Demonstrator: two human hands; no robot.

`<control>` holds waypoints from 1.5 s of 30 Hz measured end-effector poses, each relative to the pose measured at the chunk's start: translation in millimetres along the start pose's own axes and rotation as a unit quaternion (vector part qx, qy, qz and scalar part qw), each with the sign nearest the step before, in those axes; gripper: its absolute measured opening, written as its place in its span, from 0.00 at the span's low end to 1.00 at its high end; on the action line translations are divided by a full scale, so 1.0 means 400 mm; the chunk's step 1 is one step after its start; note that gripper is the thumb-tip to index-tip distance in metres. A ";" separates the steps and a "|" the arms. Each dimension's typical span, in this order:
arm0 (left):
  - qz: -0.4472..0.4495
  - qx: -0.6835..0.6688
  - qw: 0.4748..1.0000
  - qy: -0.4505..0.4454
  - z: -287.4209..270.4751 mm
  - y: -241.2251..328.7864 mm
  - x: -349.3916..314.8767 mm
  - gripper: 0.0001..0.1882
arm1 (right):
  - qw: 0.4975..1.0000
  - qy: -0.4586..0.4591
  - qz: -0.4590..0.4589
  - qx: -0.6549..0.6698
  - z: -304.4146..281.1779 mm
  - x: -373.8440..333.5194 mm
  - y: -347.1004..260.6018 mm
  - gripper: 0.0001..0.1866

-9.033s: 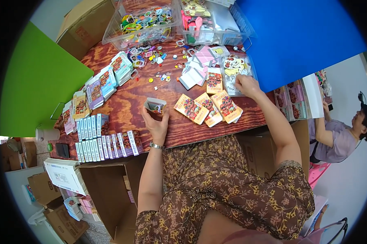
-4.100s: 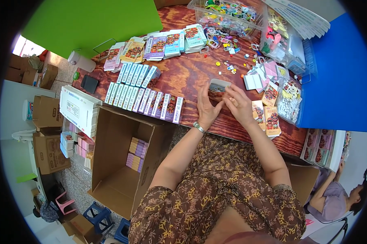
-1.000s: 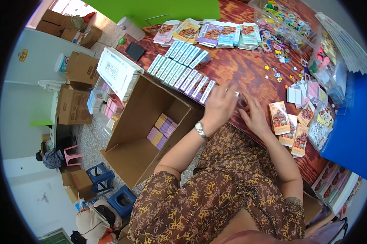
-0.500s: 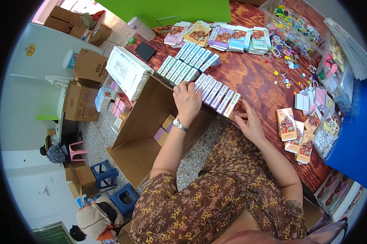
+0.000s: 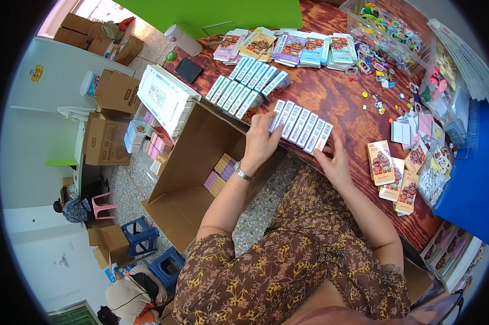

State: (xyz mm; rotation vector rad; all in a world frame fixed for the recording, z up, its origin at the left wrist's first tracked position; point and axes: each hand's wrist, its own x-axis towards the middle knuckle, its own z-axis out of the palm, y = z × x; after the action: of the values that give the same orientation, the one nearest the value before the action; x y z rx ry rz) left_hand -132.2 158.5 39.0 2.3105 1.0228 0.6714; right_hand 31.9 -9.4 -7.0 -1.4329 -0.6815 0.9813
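Observation:
A row of small cardboard boxes [image 5: 297, 125] stands on edge near the table's front edge, mostly purple with an orange one [image 5: 323, 137] at the right end. My left hand [image 5: 263, 140] presses its curled fingers against the left end of this row. At the opposite end, my right hand [image 5: 334, 162] has thumb and fingers around the orange box, so the row is held between both hands. Just left of it, apart by a gap, stand two more rows: green boxes [image 5: 234, 97] in front and blue boxes [image 5: 257, 75] behind.
Below the table edge, an open carton [image 5: 174, 189] holds orange and purple boxes [image 5: 220, 174]. Flat printed cartons [image 5: 287, 50] lie along the back. Loose orange boxes [image 5: 382, 165] and plastic trinkets [image 5: 385, 76] occupy the right side. A phone [image 5: 188, 70] and bottle [image 5: 183, 40] are back left.
Both hands have shifted the purple and orange row to the right, leaving a gap beside the green and blue rows. The view has moved slightly.

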 end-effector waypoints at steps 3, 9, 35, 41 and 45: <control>0.020 -0.025 0.999 0.006 0.043 0.002 0.049 0.21 | 0.997 0.047 -0.048 -0.033 -0.024 0.028 -0.004 0.41; 0.068 0.020 0.998 -0.001 0.060 -0.032 0.203 0.23 | 0.996 0.079 -0.029 0.021 -0.009 0.145 -0.008 0.40; 0.248 0.102 0.962 0.047 0.059 0.042 0.133 0.18 | 0.992 0.045 0.105 -0.050 -0.087 0.079 -0.073 0.51; 0.181 -0.100 0.977 -0.060 0.043 0.112 -0.038 0.19 | 0.977 -0.036 0.073 -0.197 -0.032 0.008 -0.065 0.55; 0.074 -0.111 0.983 -0.123 0.039 0.085 -0.076 0.31 | 0.976 -0.051 -0.040 -0.210 0.052 0.022 -0.087 0.54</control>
State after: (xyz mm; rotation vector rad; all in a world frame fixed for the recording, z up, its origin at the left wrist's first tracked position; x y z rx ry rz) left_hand -122.9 111.4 41.8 2.2195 0.6365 0.5108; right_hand 22.9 12.6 27.2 -1.7130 -1.0613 0.8835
